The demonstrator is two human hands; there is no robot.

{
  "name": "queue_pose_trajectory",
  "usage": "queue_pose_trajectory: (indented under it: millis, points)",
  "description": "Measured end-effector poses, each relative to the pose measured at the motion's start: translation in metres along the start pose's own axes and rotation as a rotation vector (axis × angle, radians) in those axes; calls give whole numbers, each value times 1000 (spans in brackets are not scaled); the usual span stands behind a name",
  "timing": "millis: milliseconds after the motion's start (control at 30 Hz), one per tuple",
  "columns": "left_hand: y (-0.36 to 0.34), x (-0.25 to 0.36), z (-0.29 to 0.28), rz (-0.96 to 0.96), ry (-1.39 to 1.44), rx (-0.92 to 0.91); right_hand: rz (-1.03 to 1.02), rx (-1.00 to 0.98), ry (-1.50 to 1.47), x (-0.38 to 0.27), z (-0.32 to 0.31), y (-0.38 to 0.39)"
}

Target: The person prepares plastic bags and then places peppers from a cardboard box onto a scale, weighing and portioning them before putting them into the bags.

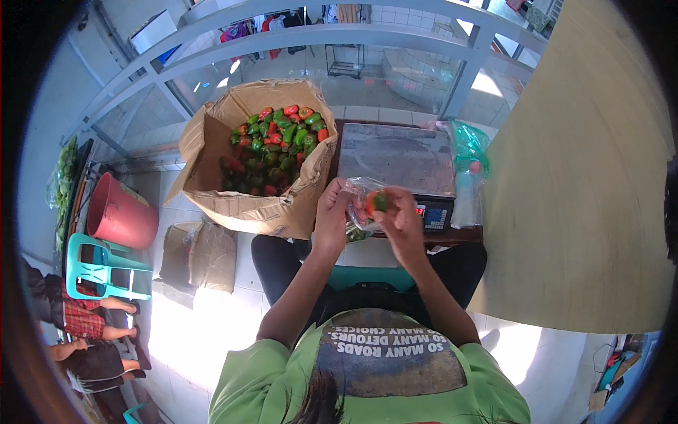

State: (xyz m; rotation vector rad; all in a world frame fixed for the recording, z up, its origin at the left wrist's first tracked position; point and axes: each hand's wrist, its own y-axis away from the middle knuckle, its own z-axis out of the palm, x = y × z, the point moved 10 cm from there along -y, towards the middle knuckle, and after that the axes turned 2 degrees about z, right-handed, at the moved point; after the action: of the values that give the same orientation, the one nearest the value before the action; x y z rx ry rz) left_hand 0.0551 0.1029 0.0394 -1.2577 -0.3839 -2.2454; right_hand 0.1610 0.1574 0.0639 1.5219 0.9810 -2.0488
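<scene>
Your left hand [333, 206] grips the edge of a clear plastic bag [359, 205], fingers pinched shut on the film, holding it up just in front of your lap. Your right hand [400, 212] is at the bag's mouth, fingers closed around a small pepper [380, 201], green with a bit of red-orange showing. The pepper sits right at the bag opening, touching or just inside the plastic; you cannot tell which. A few more peppers show through the bag lower down, green ones at the bottom near your left wrist.

Both hands are over the near edge of a small dark bench [466, 233]. On the bench stands a weighing scale [395, 157] with a bare grey metal platform and a small lit display [436, 212] facing you, just beside your right hand. To the right of the scale lies a bunch of green plastic bags [467, 145] and a clear bottle-like thing, blurred.

To the left of the scale, touching the bench side, stands a big open cardboard box [212, 152] full of red, orange and green peppers [279, 141]. Flat cardboard pieces [201, 254] lie on the tiled floor beneath it. Further left: a red bucket [120, 212] and a turquoise plastic stool [102, 268]. Another person's legs [99, 318] show at the lower left edge. A large tan wall surface [586, 177] fills the right side.
</scene>
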Motion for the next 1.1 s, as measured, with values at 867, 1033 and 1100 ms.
queue_pose_trajectory:
  millis: [867,1033,1100]
  points:
    - [16,89,22,226,-665,-95,-112,-328,1144,-73,41,-43]
    - [21,101,45,386,-566,-321,-347,-388,1076,-92,42,-40]
    - [15,90,23,203,-391,-245,-351,-369,1098,-108,42,-43]
